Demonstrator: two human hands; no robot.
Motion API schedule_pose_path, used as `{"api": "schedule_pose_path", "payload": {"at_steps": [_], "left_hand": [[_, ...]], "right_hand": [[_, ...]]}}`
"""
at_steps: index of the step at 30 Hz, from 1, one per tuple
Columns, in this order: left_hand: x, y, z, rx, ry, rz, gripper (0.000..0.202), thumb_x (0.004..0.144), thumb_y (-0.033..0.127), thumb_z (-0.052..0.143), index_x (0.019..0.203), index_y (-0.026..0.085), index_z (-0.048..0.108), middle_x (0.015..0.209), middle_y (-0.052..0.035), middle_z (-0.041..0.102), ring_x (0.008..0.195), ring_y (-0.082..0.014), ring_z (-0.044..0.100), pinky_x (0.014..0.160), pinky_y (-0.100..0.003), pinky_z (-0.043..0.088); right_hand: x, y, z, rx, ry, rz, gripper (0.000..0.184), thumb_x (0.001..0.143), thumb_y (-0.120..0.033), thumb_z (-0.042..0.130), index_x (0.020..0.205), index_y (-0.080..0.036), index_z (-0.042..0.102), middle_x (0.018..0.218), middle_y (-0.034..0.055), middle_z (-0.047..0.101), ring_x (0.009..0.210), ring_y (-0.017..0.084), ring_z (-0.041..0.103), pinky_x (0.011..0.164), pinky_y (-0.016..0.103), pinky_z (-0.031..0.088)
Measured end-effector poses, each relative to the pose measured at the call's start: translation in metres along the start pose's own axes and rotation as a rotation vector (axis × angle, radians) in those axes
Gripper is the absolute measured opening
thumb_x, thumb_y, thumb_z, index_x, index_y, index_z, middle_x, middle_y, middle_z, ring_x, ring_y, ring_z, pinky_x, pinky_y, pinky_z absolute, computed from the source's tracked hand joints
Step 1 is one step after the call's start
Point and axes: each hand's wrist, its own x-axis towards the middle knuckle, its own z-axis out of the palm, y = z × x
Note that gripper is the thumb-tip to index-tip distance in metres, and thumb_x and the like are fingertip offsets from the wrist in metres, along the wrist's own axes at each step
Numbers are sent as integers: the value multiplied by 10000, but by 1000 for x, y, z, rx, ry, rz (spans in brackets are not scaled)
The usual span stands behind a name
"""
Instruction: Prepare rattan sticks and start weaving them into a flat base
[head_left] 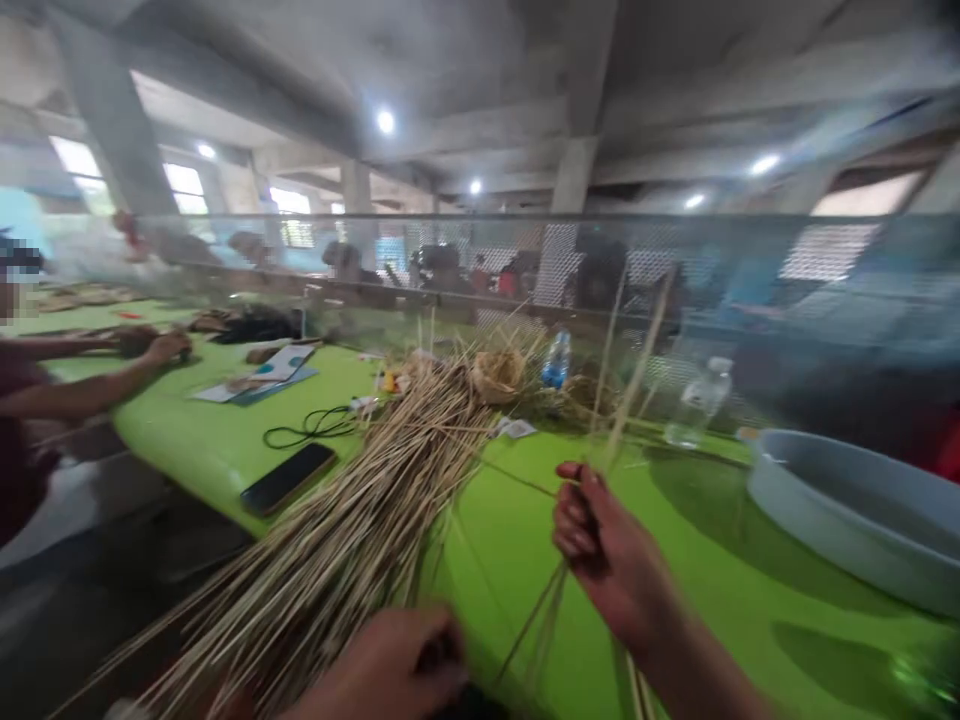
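Note:
In my right hand (592,530), curled closed above the green table, are a few thin straw stalks (626,400); their upper ends rise toward the glass screen and other ends show below the fist. My left hand (405,655) is low in the view, smeared by motion, beside the lower part of a big straw bundle (390,480). Its fingers are too blurred to show whether anything is in them. The bundle lies slantwise over the table edge, with a small woven straw basket (498,375) near its far end.
Left of the bundle lie a black phone (289,478) and a dark cable (311,428). A water bottle (697,402) and a pale blue basin (847,510) stand at right. Another person's hand (169,347) is at far left. A glass screen (465,290) borders the table's back.

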Motion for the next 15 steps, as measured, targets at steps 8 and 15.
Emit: {"api": "schedule_pose_path", "payload": {"at_steps": [8, 15], "left_hand": [[22, -32, -78, 622, 361, -134, 141, 916, 214, 564, 985, 217, 687, 946, -35, 751, 921, -207, 683, 789, -270, 444], [45, -46, -92, 760, 367, -206, 165, 898, 227, 605, 1015, 191, 715, 1053, -113, 758, 1064, -313, 662, 927, -401, 427]], "right_hand": [[-4, -6, -5, -63, 40, 60, 467, 650, -420, 923, 970, -154, 710, 565, -99, 362, 456, 35, 207, 380, 173, 219], [-3, 3, -1, -86, 33, 119, 422, 675, -427, 900, 953, -160, 728, 556, -76, 393, 467, 54, 228, 389, 188, 231]]}}
